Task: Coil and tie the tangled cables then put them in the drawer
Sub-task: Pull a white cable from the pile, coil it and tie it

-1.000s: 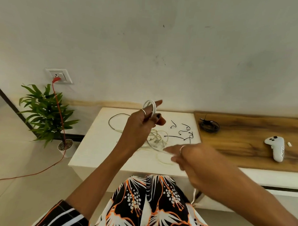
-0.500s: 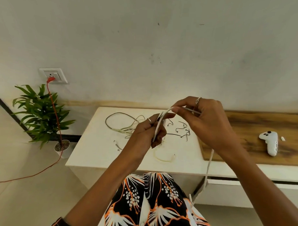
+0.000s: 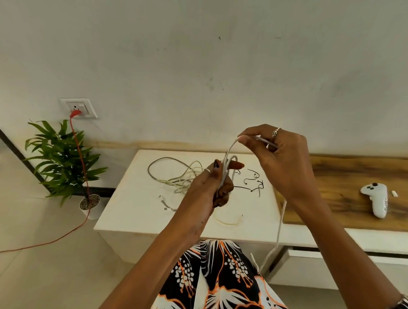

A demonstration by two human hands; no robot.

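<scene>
1. The white cable (image 3: 228,155) is held up over the white worktop (image 3: 131,212). Several turns of it sit gathered in the left hand (image 3: 211,187), whose fingers curl round the bundle. One strand arcs up to the right hand (image 3: 281,161), which pinches it between thumb and forefinger.
2. From the right hand the loose tail (image 3: 279,228) drops past the worktop's front edge toward the lap.
3. It looks thin, pale and limp, and the turns are narrow and uneven.
4. Risk: the long hanging tail could, I judge, catch on the worktop edge or on the partly open drawer (image 3: 333,258) below, jerking the coil loose.
5. Risk: a slack left grip would let the turns spring apart before any tie goes on.
6. A second pale cable tangle (image 3: 174,174) lies on the worktop just behind the left hand, with a connector end (image 3: 165,202) trailing forward. The winding strand could snag it.
7. Thin black ties (image 3: 255,184) lie near, between the hands. A white controller (image 3: 377,199) rests well apart on the wooden section.
</scene>
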